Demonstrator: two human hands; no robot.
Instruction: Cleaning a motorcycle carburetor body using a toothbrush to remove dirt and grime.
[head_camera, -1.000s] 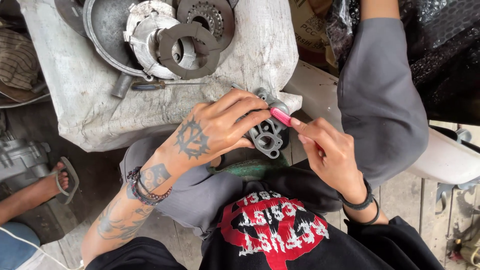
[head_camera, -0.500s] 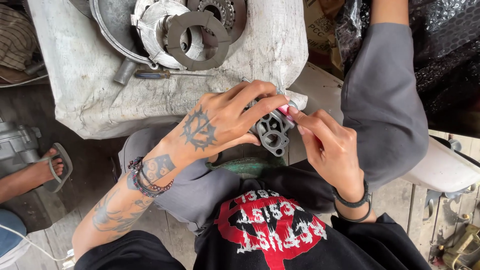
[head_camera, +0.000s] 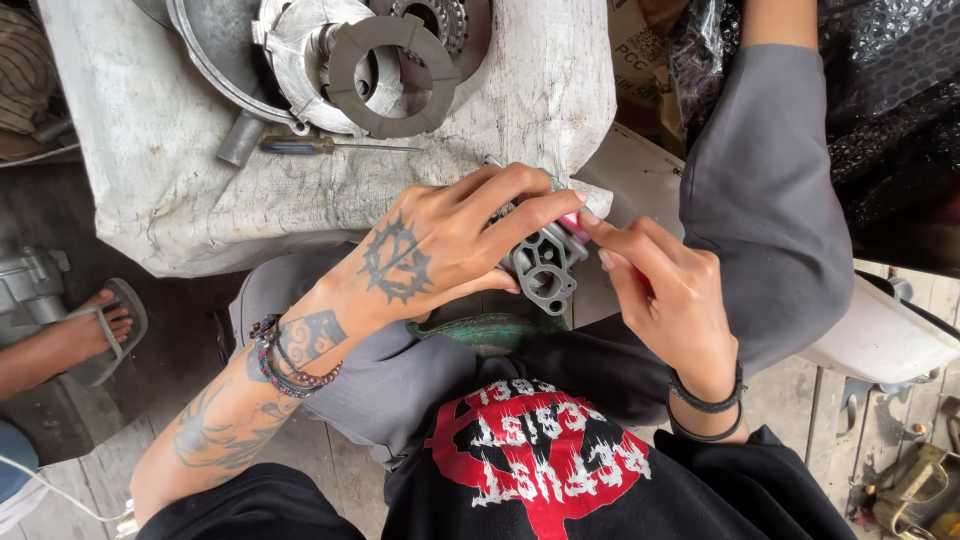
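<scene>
Grey round metal clutch parts (head_camera: 330, 60) piled on dirty white cloth (head_camera: 150, 190) over the tabletop, flat friction ring (head_camera: 392, 75) on top. Blue-handled screwdriver (head_camera: 320, 146) just beside them. Grey sandal (head_camera: 110, 330) on someone's foot, far left on the floor.

We have one head-worn view, looking steeply down and close onto the left hand (head_camera: 440, 250), right hand (head_camera: 665, 300) and lap.
</scene>
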